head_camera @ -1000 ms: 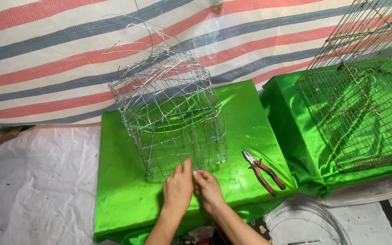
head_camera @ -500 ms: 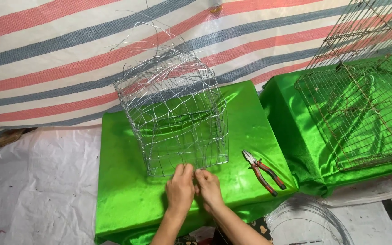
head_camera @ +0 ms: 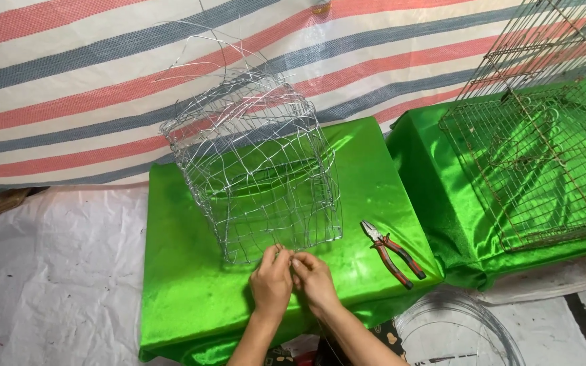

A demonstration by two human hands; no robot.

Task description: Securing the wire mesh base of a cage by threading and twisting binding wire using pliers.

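Observation:
A hand-woven cage of shiny silver wire (head_camera: pixel 256 163) stands on a block covered in glossy green cloth (head_camera: pixel 178 271). Loose wire ends stick up from its top. My left hand (head_camera: pixel 270 281) and my right hand (head_camera: pixel 313 279) are pressed together at the cage's lower front edge, fingertips pinched on a thin wire there. The wire between the fingers is too fine to make out clearly. Red-handled pliers (head_camera: pixel 393 253) lie on the green cloth just right of my right hand.
A larger rusty wire-mesh cage (head_camera: pixel 544 142) sits on a second green-covered block at the right. A coil of wire (head_camera: pixel 459 329) lies on the white floor sheet at the bottom right. A striped tarp (head_camera: pixel 69 88) hangs behind.
Both hands stay at the cage's lower front edge, with the fingers shifting slightly on the wire. The view has drifted a little; the cage and pliers have not moved.

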